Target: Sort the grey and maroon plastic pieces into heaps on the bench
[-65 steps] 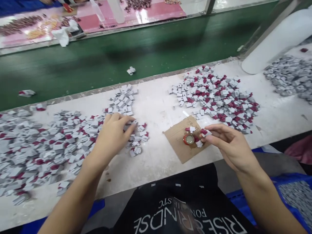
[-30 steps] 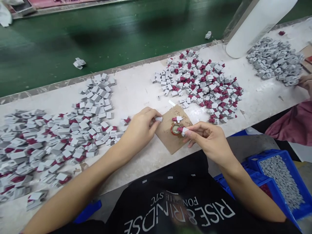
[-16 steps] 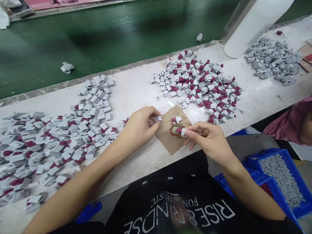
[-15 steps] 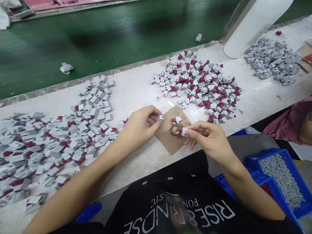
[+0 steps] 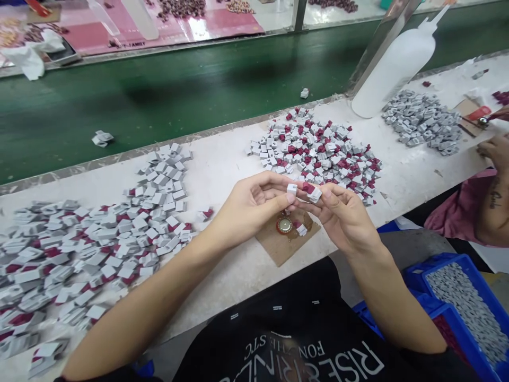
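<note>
Over the brown board (image 5: 278, 254), my left hand (image 5: 260, 204) pinches a small light-grey piece (image 5: 291, 189) between thumb and fingers. My right hand (image 5: 344, 212) grips a grey piece with a maroon part (image 5: 312, 191), its maroon side turned left. The two pieces are close together with a small gap between them. Below my hands, a round red-rimmed container (image 5: 284, 225) sits on the board. Another grey-and-maroon piece (image 5: 301, 228) lies to the right of it.
Heaps of grey-and-maroon pieces lie at the left (image 5: 95, 244) and behind my hands (image 5: 318, 148). A white bottle (image 5: 393, 69) stands at the back right, near a grey heap (image 5: 423, 122). Another person's hand (image 5: 497, 151) is at far right; blue crates (image 5: 469, 265) sit below.
Both hands have come up off the board and together, bringing their pieces close. The maroon-and-grey piece in my right hand has left the round container. The camera view has tilted upward.
</note>
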A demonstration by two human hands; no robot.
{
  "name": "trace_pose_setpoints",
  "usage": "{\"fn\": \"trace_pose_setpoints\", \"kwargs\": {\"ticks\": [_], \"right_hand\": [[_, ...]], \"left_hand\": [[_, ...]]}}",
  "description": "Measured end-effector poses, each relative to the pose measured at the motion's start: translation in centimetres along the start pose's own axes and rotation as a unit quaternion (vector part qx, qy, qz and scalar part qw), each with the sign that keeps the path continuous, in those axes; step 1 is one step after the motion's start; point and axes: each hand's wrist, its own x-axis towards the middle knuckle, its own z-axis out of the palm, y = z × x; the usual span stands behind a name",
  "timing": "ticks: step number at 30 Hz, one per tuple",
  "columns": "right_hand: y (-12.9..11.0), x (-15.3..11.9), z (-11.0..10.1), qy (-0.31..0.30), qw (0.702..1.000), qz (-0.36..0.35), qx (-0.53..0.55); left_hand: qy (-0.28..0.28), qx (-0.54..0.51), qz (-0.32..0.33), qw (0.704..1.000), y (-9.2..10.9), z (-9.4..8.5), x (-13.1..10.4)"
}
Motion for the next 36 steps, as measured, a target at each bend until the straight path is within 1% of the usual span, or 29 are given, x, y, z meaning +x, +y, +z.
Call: {"fn": "trace_pose_setpoints", "kwargs": {"ticks": [5, 10, 14, 17, 20, 22, 24, 26, 27, 29, 31, 33, 35, 36], "right_hand": [[0.1, 0.2, 0.2, -0.002, 1.0, -0.006, 0.012], [0.3, 0.3, 0.4, -0.002, 1.0, -0.014, 0.024], [0.6, 0.4, 0.1, 0.001, 1.0, -0.024, -0.019], [0.4, 0.5, -0.2, -0.018, 0.999, -0.002, -0.044], [-0.2, 0.8, -0.4, -0.048, 0.998, 0.022, -0.036], [-0.6, 1.1, -0.4, -0.063, 0.997, 0.035, -0.036], [-0.8, 1.7, -0.4, -0.073, 0.996, 0.044, -0.038], [-0.9, 2.3, -0.2, -0.082, 0.995, 0.046, -0.034], [-0.9, 2.7, -0.1, -0.084, 0.995, 0.044, -0.034], [-1.1, 3.5, 0.2, -0.074, 0.996, 0.03, -0.039], [-1.5, 4.2, 0.4, -0.041, 0.998, 0.008, -0.044], [-2.1, 4.9, 0.5, -0.005, 0.999, -0.012, -0.036], [-2.8, 5.5, 0.4, 0.012, 0.999, -0.023, -0.035], [-3.1, 5.9, 0.2, 0.014, 0.999, -0.026, -0.042]], "left_hand": [[-0.009, -0.022, -0.021, 0.999, -0.1, -0.1, -0.1], [-0.011, -0.027, -0.023, 0.999, -0.3, -0.2, -0.1], [-0.013, -0.027, -0.017, 0.999, -0.6, -0.3, 0.0], [-0.016, -0.021, -0.015, 1.0, -0.6, -0.3, -0.2], [-0.024, -0.039, -0.019, 0.999, -0.6, -0.1, -0.5], [-0.018, -0.054, -0.015, 0.998, -0.7, -0.1, -0.6], [-0.012, -0.059, -0.009, 0.998, -0.6, -0.2, -0.5], [-0.017, -0.045, -0.001, 0.999, -0.4, -0.6, -0.2], [-0.021, -0.021, 0.007, 1.0, -0.1, -0.9, 0.1], [-0.02, 0.064, 0.043, 0.997, 0.6, -1.9, 1.2], [0.006, 0.17, 0.088, 0.982, 1.4, -3.5, 3.0], [0.062, 0.248, 0.107, 0.961, 2.1, -5.8, 5.5], [0.15, 0.277, 0.077, 0.946, 2.4, -8.6, 8.4], [0.201, 0.274, 0.045, 0.939, 2.4, -10.0, 9.9]]}}
